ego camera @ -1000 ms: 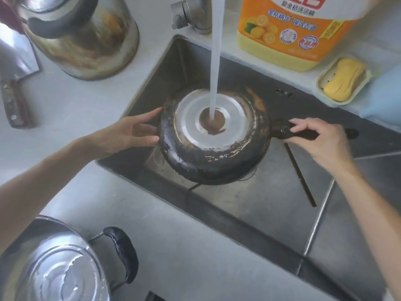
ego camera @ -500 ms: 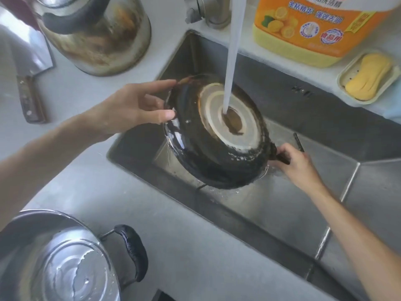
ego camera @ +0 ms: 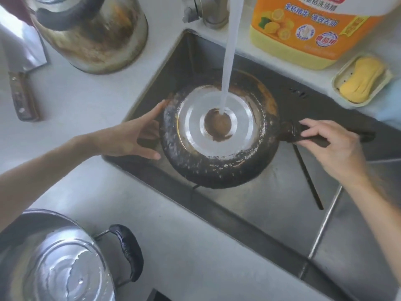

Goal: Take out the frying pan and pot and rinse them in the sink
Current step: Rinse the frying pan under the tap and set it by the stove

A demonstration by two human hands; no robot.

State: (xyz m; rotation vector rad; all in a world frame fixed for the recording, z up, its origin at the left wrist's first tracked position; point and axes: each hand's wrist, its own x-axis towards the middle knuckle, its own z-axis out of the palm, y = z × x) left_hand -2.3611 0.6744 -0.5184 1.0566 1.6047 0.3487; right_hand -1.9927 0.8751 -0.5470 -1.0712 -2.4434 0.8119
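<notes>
The blackened frying pan (ego camera: 208, 168) is bottom-up over the steel sink (ego camera: 271, 205), with the tap's water stream (ego camera: 227, 61) hitting the silver disc of its underside. My right hand (ego camera: 332, 146) grips the pan's dark handle on the right. On the left, my left hand (ego camera: 132, 137) is spread open, with fingertips and thumb against the pan's rim. The steel pot (ego camera: 54, 261), wet inside and with a black side handle, stands on the counter at the bottom left.
A stained kettle (ego camera: 91, 33) and a cleaver (ego camera: 21, 68) are on the counter at the top left. The tap base (ego camera: 208, 11), an orange detergent jug (ego camera: 308, 29) and a soap dish with yellow soap (ego camera: 362, 80) line the sink's back edge. A dark chopstick (ego camera: 308, 177) lies in the sink.
The pan, tilted steeply on its edge half a second ago, has been brought back level and bottom-up under the stream. My right hand has risen on the handle.
</notes>
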